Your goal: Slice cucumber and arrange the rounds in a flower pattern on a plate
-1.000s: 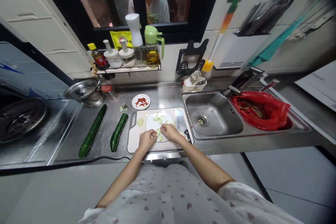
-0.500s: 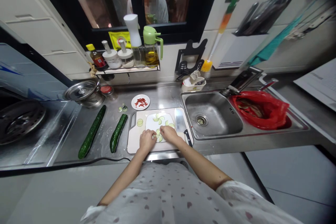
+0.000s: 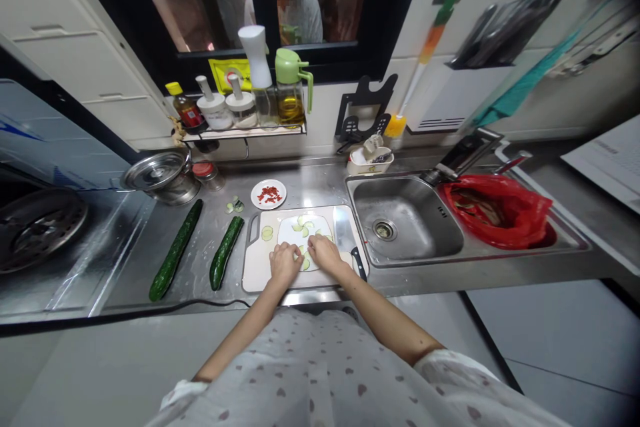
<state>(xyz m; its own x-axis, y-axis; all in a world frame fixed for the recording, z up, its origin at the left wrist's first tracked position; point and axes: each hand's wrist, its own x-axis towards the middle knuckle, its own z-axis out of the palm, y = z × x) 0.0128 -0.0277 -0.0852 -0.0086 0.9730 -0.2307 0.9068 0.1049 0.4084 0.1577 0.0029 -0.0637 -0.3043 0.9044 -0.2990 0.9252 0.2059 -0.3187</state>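
Note:
A white square plate lies on a pale cutting board, with thin cucumber slices set out on it in small fans. Over the plate's left front part, my left hand has its fingers closed close to the slices. My right hand faces it from the right, fingertips pinched above the plate; whatever either hand pinches is too small to make out. A kitchen knife rests on the board's right side. A few loose cucumber slices sit at the board's left.
Two cucumbers, a longer one and a shorter one, lie left of the board. Behind it stands a small dish of chopped red bits. To the right are the sink and a red plastic bag. A bottle shelf hangs behind.
My two hands have shifted very slightly and stay over the plate, with the gap between their fingertips about the same. The view has moved a little.

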